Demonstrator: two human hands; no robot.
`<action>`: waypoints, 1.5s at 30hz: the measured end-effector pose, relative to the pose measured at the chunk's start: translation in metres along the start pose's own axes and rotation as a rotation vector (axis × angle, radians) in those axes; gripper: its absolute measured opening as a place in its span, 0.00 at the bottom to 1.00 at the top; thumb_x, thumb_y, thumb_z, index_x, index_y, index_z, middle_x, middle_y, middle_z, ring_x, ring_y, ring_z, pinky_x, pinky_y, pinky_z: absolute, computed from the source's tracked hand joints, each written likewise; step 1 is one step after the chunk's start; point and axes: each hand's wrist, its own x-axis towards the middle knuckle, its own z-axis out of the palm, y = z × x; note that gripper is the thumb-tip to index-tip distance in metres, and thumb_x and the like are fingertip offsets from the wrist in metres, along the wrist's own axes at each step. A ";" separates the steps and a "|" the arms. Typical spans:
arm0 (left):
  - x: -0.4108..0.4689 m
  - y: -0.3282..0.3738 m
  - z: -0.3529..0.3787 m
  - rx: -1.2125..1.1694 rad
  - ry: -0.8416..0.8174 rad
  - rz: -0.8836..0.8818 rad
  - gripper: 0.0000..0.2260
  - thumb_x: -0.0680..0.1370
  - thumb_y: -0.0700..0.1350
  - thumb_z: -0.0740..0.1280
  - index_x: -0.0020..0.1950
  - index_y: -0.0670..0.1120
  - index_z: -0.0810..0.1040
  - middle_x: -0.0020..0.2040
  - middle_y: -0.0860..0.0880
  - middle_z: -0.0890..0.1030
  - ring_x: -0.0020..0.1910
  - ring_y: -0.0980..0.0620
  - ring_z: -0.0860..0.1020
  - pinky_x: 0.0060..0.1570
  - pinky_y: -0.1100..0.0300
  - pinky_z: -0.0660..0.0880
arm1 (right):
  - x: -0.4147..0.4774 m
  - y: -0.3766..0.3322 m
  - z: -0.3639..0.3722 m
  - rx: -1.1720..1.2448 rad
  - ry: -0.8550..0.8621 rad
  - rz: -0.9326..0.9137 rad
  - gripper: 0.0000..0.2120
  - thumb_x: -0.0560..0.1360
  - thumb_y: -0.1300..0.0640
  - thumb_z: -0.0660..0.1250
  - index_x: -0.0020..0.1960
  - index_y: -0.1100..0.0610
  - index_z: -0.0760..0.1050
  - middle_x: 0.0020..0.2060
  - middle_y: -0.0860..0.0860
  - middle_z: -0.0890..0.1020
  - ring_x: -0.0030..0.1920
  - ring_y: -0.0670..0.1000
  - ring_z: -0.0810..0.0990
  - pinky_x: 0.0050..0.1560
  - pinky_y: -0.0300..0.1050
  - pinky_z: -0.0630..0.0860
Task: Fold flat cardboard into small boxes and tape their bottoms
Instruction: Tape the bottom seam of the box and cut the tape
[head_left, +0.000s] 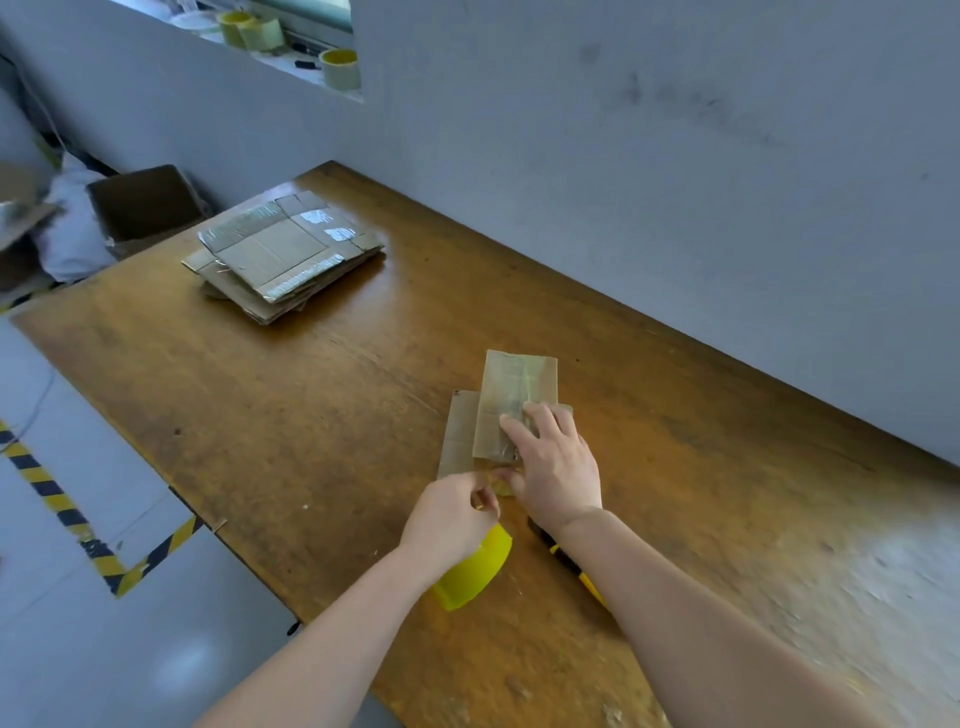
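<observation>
A small cardboard box (511, 395) lies on the wooden table (311, 395), its taped side facing up and one flap (460, 434) spread to the left. My right hand (553, 465) presses flat on the box's near end with fingers fairly straight. My left hand (454, 512) is curled just in front of the box and pinches the tape end. A yellow tape roll (475, 569) sits under my left wrist. A stack of flat cardboard (283, 254) lies at the far left of the table.
A black and yellow tool (569, 564) lies under my right forearm. An open carton (145, 205) stands beyond the table's far left corner. Tape rolls (340, 67) sit on the window ledge. A grey wall (675, 156) borders the table's right side. Striped floor tape (57, 501) lies left.
</observation>
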 end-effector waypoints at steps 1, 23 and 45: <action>-0.003 0.000 -0.002 0.116 0.058 0.130 0.03 0.77 0.47 0.65 0.44 0.51 0.78 0.36 0.51 0.78 0.40 0.48 0.77 0.36 0.59 0.68 | -0.001 0.000 -0.001 0.022 0.004 0.008 0.26 0.72 0.50 0.73 0.68 0.51 0.71 0.68 0.55 0.70 0.71 0.58 0.64 0.65 0.55 0.72; -0.002 -0.021 0.002 0.129 0.452 0.395 0.23 0.72 0.52 0.73 0.60 0.50 0.64 0.52 0.48 0.71 0.46 0.52 0.75 0.37 0.72 0.70 | -0.018 0.023 -0.002 0.169 -0.123 0.098 0.32 0.76 0.51 0.70 0.76 0.44 0.61 0.79 0.53 0.50 0.75 0.55 0.63 0.69 0.50 0.70; 0.031 -0.005 0.009 0.364 0.134 0.302 0.40 0.79 0.52 0.65 0.78 0.52 0.38 0.79 0.43 0.44 0.62 0.48 0.77 0.62 0.56 0.73 | -0.015 0.024 -0.001 0.222 -0.118 0.073 0.37 0.73 0.52 0.72 0.74 0.47 0.55 0.76 0.51 0.52 0.73 0.54 0.62 0.65 0.46 0.74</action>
